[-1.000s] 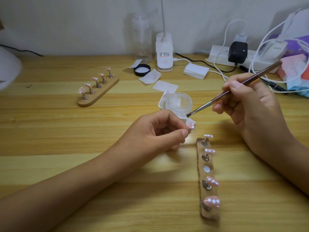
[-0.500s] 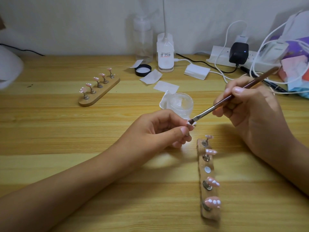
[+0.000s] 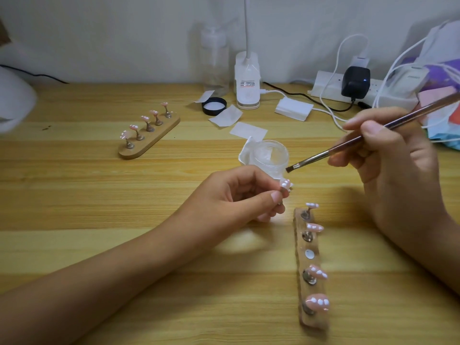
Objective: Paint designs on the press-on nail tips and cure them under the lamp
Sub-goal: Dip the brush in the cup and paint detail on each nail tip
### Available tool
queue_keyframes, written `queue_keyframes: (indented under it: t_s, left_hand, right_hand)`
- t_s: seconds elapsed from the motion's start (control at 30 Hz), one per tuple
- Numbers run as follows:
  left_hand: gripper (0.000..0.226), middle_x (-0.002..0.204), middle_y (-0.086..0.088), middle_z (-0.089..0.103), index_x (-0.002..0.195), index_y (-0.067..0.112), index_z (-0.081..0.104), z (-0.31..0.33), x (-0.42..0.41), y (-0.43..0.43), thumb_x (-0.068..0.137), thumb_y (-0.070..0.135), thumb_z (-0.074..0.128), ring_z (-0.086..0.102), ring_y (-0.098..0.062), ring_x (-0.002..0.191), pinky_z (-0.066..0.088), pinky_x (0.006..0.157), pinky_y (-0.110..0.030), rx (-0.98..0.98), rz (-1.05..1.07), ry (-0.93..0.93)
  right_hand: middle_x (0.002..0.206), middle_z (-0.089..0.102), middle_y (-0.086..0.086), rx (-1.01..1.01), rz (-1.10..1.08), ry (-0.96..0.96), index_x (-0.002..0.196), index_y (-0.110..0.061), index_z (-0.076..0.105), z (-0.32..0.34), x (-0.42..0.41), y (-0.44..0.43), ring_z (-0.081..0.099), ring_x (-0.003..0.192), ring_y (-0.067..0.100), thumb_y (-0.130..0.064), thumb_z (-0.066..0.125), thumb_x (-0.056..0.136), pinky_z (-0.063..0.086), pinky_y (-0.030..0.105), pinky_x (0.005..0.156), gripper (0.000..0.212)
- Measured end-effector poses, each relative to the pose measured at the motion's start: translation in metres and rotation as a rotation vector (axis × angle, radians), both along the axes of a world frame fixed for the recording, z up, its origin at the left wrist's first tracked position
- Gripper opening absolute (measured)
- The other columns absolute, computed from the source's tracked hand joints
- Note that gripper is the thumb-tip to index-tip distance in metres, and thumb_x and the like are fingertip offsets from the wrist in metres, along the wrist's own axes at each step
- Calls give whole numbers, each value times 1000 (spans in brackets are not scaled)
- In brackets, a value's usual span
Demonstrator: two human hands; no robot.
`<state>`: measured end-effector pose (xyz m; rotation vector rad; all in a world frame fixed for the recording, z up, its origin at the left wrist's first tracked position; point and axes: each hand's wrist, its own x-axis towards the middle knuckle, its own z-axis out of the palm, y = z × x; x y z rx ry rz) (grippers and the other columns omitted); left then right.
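Nail tip (image 3: 285, 184), pink w/ white dots, sits on its small stand. It is pinched btwn thumb & forefinger of the left hand (image 3: 239, 195), just above the worktop (image 3: 99, 207), w/ the other fingers curled underneath. The right hand (image 3: 393, 165) grips the brush (image 3: 323, 153) pen-style, thumb & fingers closed on the handle. The bristles hang just above & to the right of the tip, not touching it, in front of the clear jar (image 3: 271, 155).

Step in hand is prob. a stroke or coat on this tip. To do it well:
- Brace both forearms on the worktop for steadiness.
- Tilt the tip's face up toward the eyes.
- Lay the flat of the bristles on lightly & make one pass from base to free edge.
- Don't drag the white dots.
- The thumb sits v. close to the tip, so keep product off it & off the stand.

The near holder (image 3: 298, 260) lies just beside the left hand, w/ four tips & one bare metal spot in the middle, likely this tip's place. The far holder (image 3: 159, 138) carries five tips, well apart at upper left. A white rounded thing at the left edge may be the cure lamp, but it is too cut off to tell.
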<state>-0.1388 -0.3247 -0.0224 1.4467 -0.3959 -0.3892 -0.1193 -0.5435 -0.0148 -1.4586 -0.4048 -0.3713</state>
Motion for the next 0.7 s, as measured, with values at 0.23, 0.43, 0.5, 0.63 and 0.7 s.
queue_keyframes:
  t_s: [0.23, 0.43, 0.5, 0.63, 0.7]
  left_hand:
    - [14, 72, 6, 70, 78, 25, 71, 2, 0, 1, 84, 13, 67, 62, -1, 66, 49, 65, -14, 56, -2, -45]
    - [9, 73, 6, 69, 78, 24, 73, 1, 0, 1, 80, 17, 69, 62, -2, 68, 49, 65, -15, 74, -4, -50]
    - [8, 72, 7, 69, 77, 24, 72, 1, 0, 0, 80, 17, 69, 61, -2, 66, 49, 65, -15, 71, 0, -50]
    - [8, 71, 8, 68, 80, 18, 69, 1, 0, 0, 83, 10, 72, 60, -2, 66, 49, 64, -14, 83, -3, -63]
    - [10, 70, 11, 69, 82, 14, 68, 2, 0, 0, 86, 5, 70, 60, 0, 66, 48, 63, -13, 95, -4, -69]
  right_hand:
    - [58, 63, -7, 163, 26, 245, 77, -19, 63, 1, 3, 3, 60, 52, 4, -32, 58, 93, 50, 16, 56, 21]
    - [58, 65, -3, 107, 31, 272, 81, -16, 60, 3, 0, 6, 63, 52, 6, -46, 66, 77, 52, 17, 56, 31]
    - [57, 65, -3, 113, 27, 280, 79, -17, 61, 4, 0, 6, 63, 52, 7, -47, 67, 75, 52, 18, 55, 31]
    - [57, 65, -1, 85, 21, 284, 79, -16, 61, 3, -1, 7, 63, 52, 7, -47, 68, 74, 53, 18, 56, 32]
    - [57, 66, 1, 53, 3, 281, 81, -14, 59, 2, -1, 8, 63, 52, 8, -46, 67, 75, 53, 19, 55, 34]
